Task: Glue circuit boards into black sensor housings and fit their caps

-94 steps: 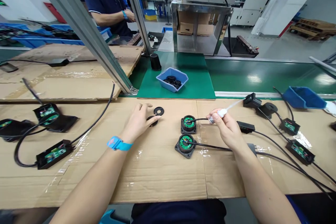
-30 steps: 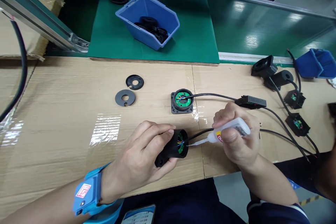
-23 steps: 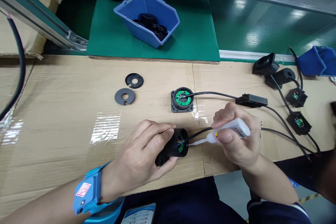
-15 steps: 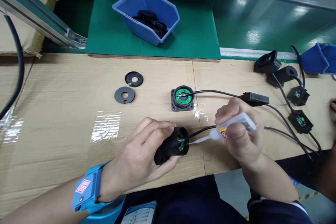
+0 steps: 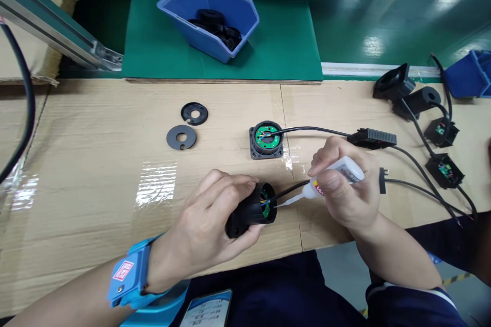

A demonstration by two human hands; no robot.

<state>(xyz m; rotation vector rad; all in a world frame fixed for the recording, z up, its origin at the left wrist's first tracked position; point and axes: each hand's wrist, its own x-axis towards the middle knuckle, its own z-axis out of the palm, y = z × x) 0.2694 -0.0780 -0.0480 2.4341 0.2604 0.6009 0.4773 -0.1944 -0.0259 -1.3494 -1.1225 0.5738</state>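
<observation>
My left hand [image 5: 217, 214] is wrapped round a black cylindrical housing [image 5: 251, 212] that lies tilted, its open end facing right. Inside that end a green circuit board [image 5: 265, 200] with coloured wires shows, and a black cable [image 5: 291, 190] runs out of it to the right. In my right hand [image 5: 347, 184] is a white glue bottle [image 5: 347, 169], its thin nozzle [image 5: 289, 200] pointing left at the rim of the housing. Whether the tip touches the rim I cannot tell. Behind the housing sits a square-flanged black housing [image 5: 266, 140] with its own green board and cable.
Two black slotted discs [image 5: 194, 113] lie left of centre on the cardboard-covered table [image 5: 95, 163]. A blue bin [image 5: 209, 15] with black parts stands on a green board at the back. Cabled black housings [image 5: 445, 169] crowd the right side, near another blue bin [image 5: 470, 74].
My right hand and the glue bottle have shifted slightly left, with the bottle tipped a little differently. The view has moved a little; my left hand keeps its hold on the housing.
</observation>
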